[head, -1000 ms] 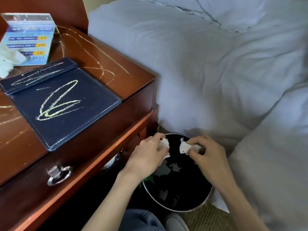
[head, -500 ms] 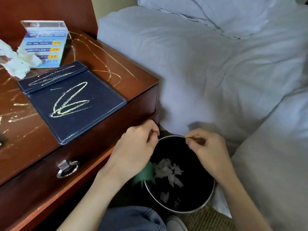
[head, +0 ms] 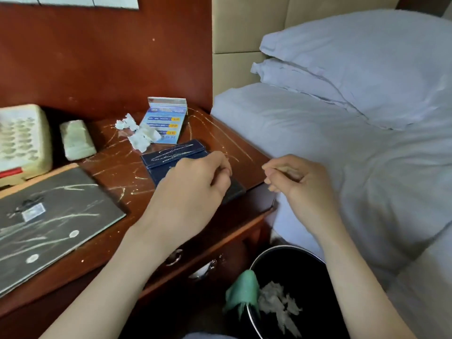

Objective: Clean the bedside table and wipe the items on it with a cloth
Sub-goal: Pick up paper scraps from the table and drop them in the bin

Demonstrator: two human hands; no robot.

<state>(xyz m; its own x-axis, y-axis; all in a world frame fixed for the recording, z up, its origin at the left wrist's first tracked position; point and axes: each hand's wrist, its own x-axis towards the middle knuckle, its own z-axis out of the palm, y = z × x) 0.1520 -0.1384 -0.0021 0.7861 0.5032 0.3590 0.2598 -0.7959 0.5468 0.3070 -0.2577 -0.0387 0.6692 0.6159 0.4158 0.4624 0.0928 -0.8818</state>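
- Nothing is held in either grip: the left hand is seen in the middle of the frame with its fingers curled, above the dark blue pad, and whether the pad is touched cannot be told.
- Right of it, the right hand is kept over the edge of the bed, fingers curled on nothing.
- On the scratched wooden surface crumpled white paper scraps are found at centre left, touching a blue card stand.
- At the far left a cream telephone and a grey folder are placed.
- A green cloth is hung over the rim of the black bin at the lower centre, with white paper inside.
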